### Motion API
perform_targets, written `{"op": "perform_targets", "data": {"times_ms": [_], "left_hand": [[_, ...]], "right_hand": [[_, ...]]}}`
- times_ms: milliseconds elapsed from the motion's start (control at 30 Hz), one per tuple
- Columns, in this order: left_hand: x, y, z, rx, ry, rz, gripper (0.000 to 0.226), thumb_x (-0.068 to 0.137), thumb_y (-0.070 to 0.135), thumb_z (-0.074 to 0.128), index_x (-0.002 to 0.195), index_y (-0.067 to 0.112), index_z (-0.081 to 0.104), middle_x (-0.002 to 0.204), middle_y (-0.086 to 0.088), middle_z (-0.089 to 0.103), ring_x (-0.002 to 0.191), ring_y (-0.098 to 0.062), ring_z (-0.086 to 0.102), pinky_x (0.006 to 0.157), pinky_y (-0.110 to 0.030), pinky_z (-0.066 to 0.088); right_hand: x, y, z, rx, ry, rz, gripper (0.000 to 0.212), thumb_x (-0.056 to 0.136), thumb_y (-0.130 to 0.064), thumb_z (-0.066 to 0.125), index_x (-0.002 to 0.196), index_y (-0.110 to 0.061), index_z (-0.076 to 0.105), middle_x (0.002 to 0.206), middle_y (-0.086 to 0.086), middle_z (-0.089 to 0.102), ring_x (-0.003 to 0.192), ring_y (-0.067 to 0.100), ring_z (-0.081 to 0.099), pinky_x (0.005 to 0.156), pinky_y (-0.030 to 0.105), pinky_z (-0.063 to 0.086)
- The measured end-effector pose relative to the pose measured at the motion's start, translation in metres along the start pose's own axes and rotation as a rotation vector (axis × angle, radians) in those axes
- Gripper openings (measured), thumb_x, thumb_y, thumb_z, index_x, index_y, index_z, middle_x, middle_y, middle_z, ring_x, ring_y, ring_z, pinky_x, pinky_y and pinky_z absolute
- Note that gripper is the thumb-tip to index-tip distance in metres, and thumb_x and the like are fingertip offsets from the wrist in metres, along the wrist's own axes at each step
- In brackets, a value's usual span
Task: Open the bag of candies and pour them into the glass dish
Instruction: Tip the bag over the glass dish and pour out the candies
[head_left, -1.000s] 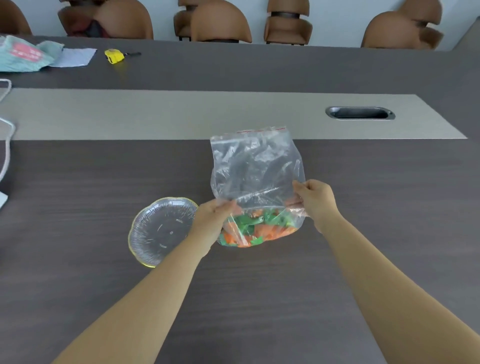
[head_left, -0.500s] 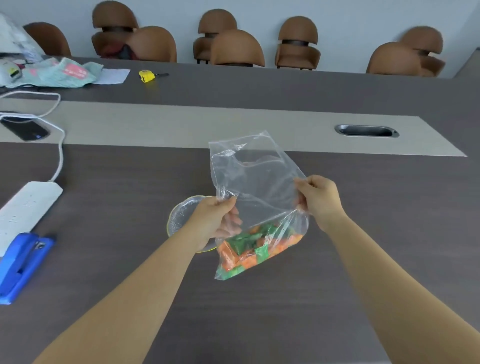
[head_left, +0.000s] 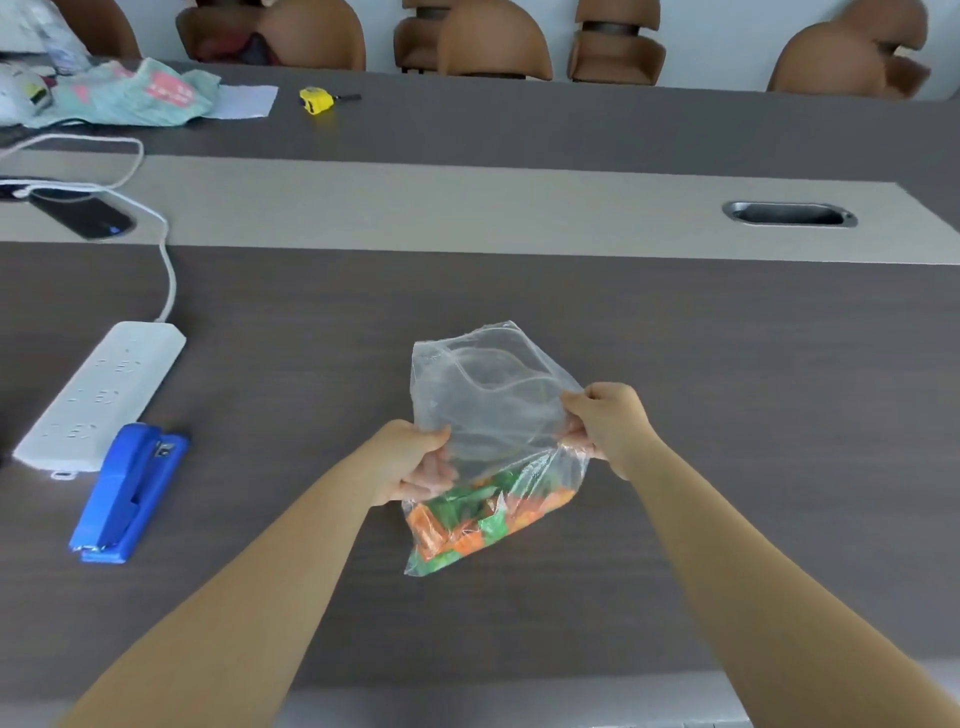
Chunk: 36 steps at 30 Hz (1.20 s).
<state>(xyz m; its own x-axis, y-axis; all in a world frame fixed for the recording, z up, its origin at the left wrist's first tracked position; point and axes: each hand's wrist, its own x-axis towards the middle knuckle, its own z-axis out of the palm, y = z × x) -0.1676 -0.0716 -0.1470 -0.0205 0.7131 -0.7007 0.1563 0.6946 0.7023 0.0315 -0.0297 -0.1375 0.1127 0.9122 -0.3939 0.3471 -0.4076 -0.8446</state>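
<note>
Head view: my left grip (head_left: 415, 457) and right grip (head_left: 608, 423) both pinch clear bag (head_left: 488, 410), candies (head_left: 478, 519) sagging toward 6 o'clock above bench (head_left: 727, 364).

The dark worktop (head_left: 727, 364) lies bare to the right of the held bag (head_left: 488, 415) and in front of it, giving open passage. Leftward, a white power strip (head_left: 101, 395) and a blue stapler (head_left: 130, 493) lie just beside each other, perhaps touching; their cable (head_left: 169, 280) crosses farther back.
</note>
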Motion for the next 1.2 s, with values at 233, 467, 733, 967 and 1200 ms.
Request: {"op": "perform_targets", "data": {"times_ms": [233,467,733,967,1200], "left_hand": [[0.021,-0.007,0.003,0.071,0.107,-0.025,0.035,0.088,0.036,0.052,0.08,0.003,0.054,0.062,-0.01,0.058,0.051,-0.018,0.057,0.049,-0.025,0.05],[0.01,-0.037,-0.003,-0.176,0.063,0.266,0.019,0.084,0.031,0.059,0.094,0.014,0.06,0.092,-0.004,0.059,0.089,-0.02,0.055,0.077,-0.028,0.045],[0.002,-0.081,-0.003,0.307,-0.052,0.308,0.081,0.047,0.033,0.082,0.122,0.025,0.051,0.127,0.007,0.051,0.122,-0.014,0.045,0.099,-0.027,0.043],[-0.004,-0.074,0.006,0.183,0.025,0.354,0.039,0.073,0.016,0.072,0.108,0.022,0.058,0.104,0.003,0.065,0.098,-0.016,0.061,0.09,-0.026,0.049],[-0.007,-0.065,0.002,-0.157,-0.132,0.152,0.009,0.087,0.015,0.055,0.094,0.02,0.057,0.072,0.002,0.054,0.047,0.002,0.049,0.051,-0.015,0.035]], "right_hand": [[0.007,0.001,0.013,0.008,-0.08,0.066,0.026,0.088,-0.027,0.049,0.075,-0.005,0.055,0.066,0.007,0.058,0.049,0.014,0.06,0.057,0.027,0.048],[-0.014,0.032,-0.007,0.069,-0.298,0.059,0.065,0.075,-0.06,0.049,0.123,-0.016,0.053,0.12,-0.001,0.058,0.119,0.018,0.049,0.107,0.038,0.03],[-0.024,0.064,-0.001,-0.041,-0.462,0.08,0.064,0.068,-0.001,0.067,0.128,-0.017,0.052,0.127,0.007,0.061,0.119,0.022,0.054,0.11,0.041,0.035],[-0.027,0.055,0.008,-0.07,-0.284,0.069,0.037,0.079,-0.025,0.063,0.112,-0.01,0.062,0.112,0.006,0.066,0.11,0.022,0.058,0.102,0.034,0.039],[-0.03,0.045,0.013,-0.03,-0.281,0.067,0.03,0.086,-0.033,0.053,0.105,-0.013,0.064,0.105,0.001,0.07,0.107,0.022,0.058,0.106,0.037,0.037]]}}
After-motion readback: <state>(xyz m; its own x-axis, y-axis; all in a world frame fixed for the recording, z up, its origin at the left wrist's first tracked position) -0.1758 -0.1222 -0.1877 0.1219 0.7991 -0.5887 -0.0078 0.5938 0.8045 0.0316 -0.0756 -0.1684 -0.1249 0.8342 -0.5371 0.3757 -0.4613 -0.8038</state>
